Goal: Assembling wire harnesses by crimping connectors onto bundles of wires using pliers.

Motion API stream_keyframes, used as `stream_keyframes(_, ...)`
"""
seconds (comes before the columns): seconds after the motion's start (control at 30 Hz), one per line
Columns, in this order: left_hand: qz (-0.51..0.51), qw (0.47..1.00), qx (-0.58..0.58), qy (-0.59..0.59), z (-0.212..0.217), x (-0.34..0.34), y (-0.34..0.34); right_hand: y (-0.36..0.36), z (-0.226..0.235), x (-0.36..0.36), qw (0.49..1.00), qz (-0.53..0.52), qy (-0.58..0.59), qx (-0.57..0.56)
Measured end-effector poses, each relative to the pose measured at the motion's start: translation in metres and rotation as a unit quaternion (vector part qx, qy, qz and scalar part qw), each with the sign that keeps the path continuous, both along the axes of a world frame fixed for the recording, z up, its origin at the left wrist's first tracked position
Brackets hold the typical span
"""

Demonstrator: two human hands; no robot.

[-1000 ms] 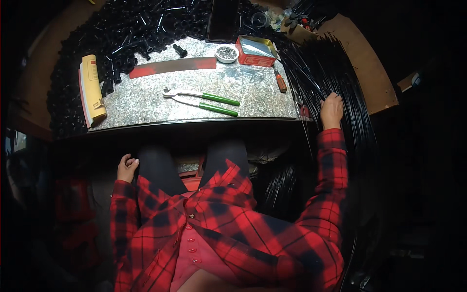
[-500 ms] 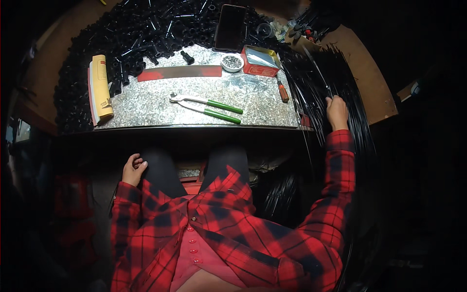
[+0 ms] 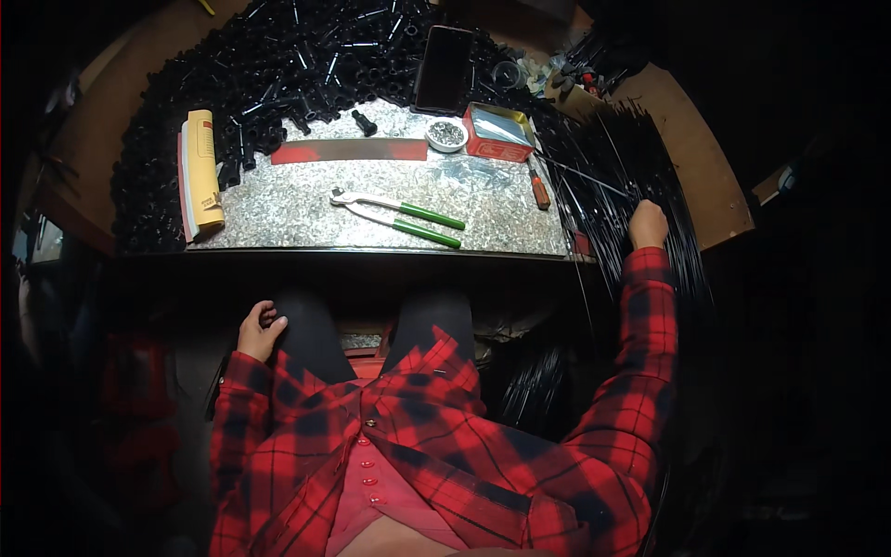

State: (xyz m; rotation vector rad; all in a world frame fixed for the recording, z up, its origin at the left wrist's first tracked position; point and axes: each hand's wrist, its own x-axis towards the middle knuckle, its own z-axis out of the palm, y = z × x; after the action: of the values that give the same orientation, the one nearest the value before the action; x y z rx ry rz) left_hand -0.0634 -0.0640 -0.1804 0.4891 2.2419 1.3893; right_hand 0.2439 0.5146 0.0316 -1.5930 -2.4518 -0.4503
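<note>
At twelve o'clock there is a grey speckled table top [image 3: 278,209]. At its three o'clock lies a thick bundle of long, thin black strands [image 3: 640,139]. Beside the dark-trousered left thigh [image 3: 308,330], at seven o'clock of the table top, is the left hand [image 3: 260,332]; its fingers are loosely curled, with the thumb apart. The right hand [image 3: 648,225], over the bundle, is closed around one thin, shiny rod [image 3: 585,174], which points toward ten o'clock.

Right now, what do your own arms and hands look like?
I wear long plaid shirt sleeves, red crossed with dark blue-black bands, reaching the wrists. The left hand and right hand wear no gloves, and I can't make out any ring or watch.
</note>
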Motion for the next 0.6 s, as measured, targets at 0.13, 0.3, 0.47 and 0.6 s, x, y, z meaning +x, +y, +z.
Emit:
stream_keyframes(0.13,-0.011,0.999,-0.013,0.034,-0.004,0.001,-0.005,-0.005,0.020,-0.006,0.999,0.011,-0.001,0.037)
stream_keyframes(0.3,-0.005,0.998,-0.041,0.046,0.004,0.010,0.001,-0.007,0.020,-0.005,0.999,0.025,-0.041,0.002)
stream_keyframes(0.47,-0.036,0.986,-0.106,0.124,0.019,0.015,0.005,0.002,0.003,0.001,0.998,0.003,-0.053,0.033)
stream_keyframes(0.6,-0.041,0.987,-0.103,0.114,0.022,0.017,0.002,0.002,0.014,-0.001,0.992,0.037,-0.017,0.118)
